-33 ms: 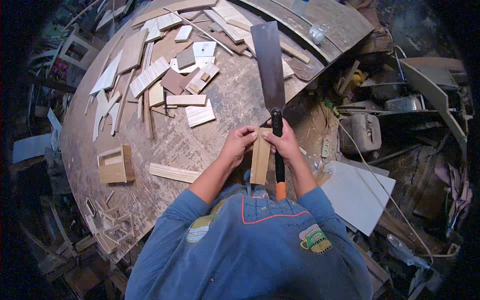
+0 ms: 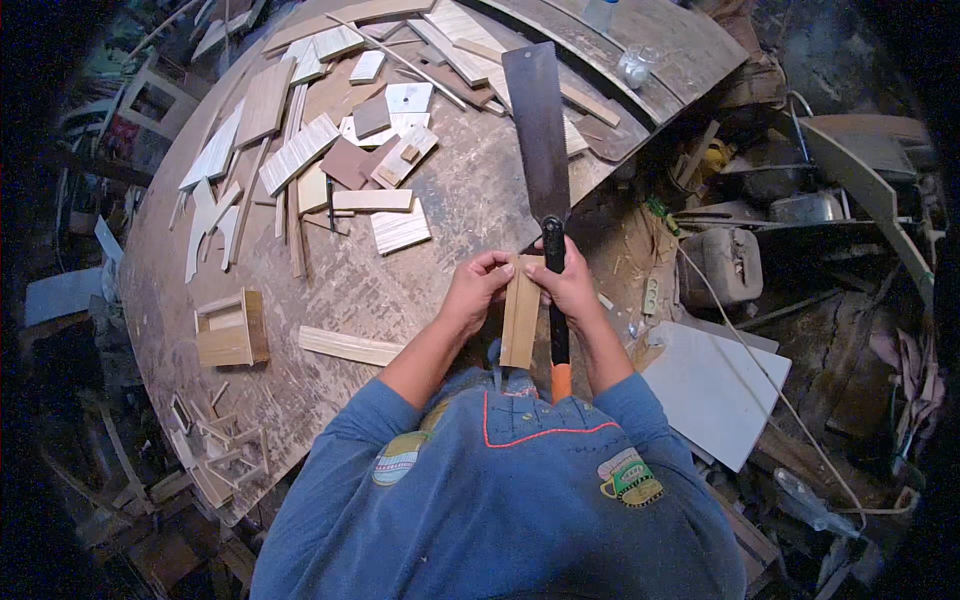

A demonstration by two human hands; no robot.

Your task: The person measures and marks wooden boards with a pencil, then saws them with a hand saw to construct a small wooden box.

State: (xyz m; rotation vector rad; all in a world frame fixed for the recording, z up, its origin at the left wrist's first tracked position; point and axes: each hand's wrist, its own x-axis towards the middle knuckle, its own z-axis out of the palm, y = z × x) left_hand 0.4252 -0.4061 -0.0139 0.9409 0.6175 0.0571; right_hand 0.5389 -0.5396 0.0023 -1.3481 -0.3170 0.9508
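Observation:
My left hand pinches a light wooden piece, which has a line or groove along its length and is held upright in front of my body. My right hand has its thumb on the same piece, its fingers around the black handle of a saw whose wide dark blade points up, away from me. The handle ends in orange near my shirt. A pale wooden strip lies on the worktable beside my left forearm.
The worktable holds several cut boards, a small open wooden box and small wooden frames. Right of it are a plastic canister, a white board, a cable, a power strip and scrap.

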